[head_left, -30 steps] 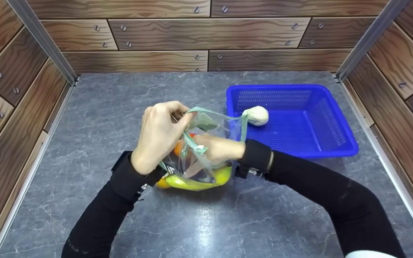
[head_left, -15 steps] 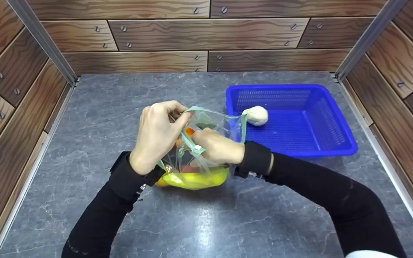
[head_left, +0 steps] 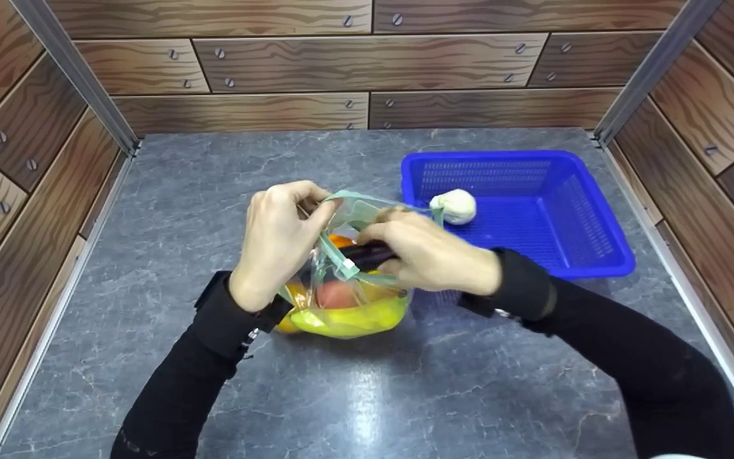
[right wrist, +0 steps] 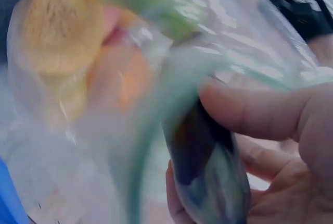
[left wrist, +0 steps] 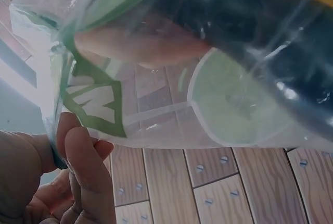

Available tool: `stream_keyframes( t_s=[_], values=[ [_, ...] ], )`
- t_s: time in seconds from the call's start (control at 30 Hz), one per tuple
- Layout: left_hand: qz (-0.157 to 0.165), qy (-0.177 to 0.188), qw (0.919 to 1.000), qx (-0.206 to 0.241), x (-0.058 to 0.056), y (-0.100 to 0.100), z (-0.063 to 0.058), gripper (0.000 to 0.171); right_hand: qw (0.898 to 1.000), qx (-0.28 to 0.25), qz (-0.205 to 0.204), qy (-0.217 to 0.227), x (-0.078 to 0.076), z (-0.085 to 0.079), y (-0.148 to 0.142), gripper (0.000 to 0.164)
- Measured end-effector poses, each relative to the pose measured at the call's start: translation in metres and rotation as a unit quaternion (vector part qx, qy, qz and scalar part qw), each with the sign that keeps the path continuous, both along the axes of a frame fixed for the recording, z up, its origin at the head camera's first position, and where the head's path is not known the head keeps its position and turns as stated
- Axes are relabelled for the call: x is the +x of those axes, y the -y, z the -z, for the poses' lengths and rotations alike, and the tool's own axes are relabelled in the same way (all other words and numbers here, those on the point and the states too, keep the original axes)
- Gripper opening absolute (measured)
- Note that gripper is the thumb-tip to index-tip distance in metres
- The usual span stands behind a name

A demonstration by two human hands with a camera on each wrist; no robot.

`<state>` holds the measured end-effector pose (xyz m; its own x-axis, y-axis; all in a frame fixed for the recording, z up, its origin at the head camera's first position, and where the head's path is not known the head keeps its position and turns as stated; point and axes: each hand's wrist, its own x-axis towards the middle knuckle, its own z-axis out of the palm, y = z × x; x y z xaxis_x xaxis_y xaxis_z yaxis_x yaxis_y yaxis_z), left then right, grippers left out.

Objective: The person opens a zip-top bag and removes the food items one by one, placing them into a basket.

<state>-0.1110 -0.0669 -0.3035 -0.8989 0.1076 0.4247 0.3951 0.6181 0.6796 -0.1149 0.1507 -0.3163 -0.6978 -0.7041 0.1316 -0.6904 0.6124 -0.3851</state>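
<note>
In the head view, a clear zip bag (head_left: 341,258) with a green rim stands mid-table. My left hand (head_left: 278,239) pinches its rim at the upper left; the left wrist view shows thumb and fingers closed on that edge (left wrist: 60,130). My right hand (head_left: 437,248), at the bag's mouth, grips a dark purple eggplant (head_left: 370,254). The eggplant is glossy in the right wrist view, between thumb and fingers (right wrist: 205,156). Through the plastic I see a yellow banana (head_left: 348,320), a pinkish-red round fruit (head_left: 335,294) and something orange (head_left: 341,241).
Right behind the bag stands a blue plastic basket (head_left: 596,210). A white, rounded vegetable (head_left: 458,206), like a garlic bulb, lies at its left side. Wood-patterned panels (head_left: 367,60) enclose the grey marbled table (head_left: 214,162) at the back and sides.
My right hand has come up and right from deep inside the bag to its mouth, and the eggplant now shows in its grip. My left hand stays at the rim.
</note>
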Motion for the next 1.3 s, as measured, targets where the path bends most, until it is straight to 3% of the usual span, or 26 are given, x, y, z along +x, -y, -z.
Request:
stream_keyframes(
  t_s=[0.2,0.43,0.57,0.67,0.77,0.87,1.1,1.3],
  values=[
    [-0.001,-0.008,1.0,0.002,-0.001,0.001,0.001,0.009,0.999,-0.023,0.037,-0.006,0.013,-0.025,-0.038,0.042],
    [-0.008,-0.007,0.9999,0.003,-0.001,0.002,0.001,0.01,0.991,-0.082,0.097,-0.041,0.017,-0.05,-0.096,0.046],
    [-0.008,-0.006,0.9999,0.003,-0.001,0.002,-0.001,0.01,0.984,-0.1,0.135,-0.056,0.015,-0.056,-0.13,0.046],
    [-0.006,-0.002,1.0,0.005,-0.001,0.002,-0.001,0.01,0.976,-0.089,0.198,-0.032,0.009,-0.054,-0.155,0.044],
    [-0.008,-0.002,0.9999,0.007,-0.002,0.003,-0.001,0.01,0.961,-0.06,0.269,0.004,-0.005,-0.047,-0.178,0.042],
    [-0.006,-0.004,0.9999,0.008,-0.002,0.003,0.0,0.01,0.95,-0.027,0.309,0.035,-0.026,-0.034,-0.198,0.041],
    [-0.008,0.0,0.9999,0.01,-0.002,0.003,0.0,0.012,0.942,0.025,0.322,0.092,-0.077,0.008,-0.232,0.041],
    [-0.007,0.004,1.0,0.007,-0.001,0.001,0.0,0.012,0.937,0.065,0.317,0.131,-0.105,0.038,-0.249,0.048]
  ],
)
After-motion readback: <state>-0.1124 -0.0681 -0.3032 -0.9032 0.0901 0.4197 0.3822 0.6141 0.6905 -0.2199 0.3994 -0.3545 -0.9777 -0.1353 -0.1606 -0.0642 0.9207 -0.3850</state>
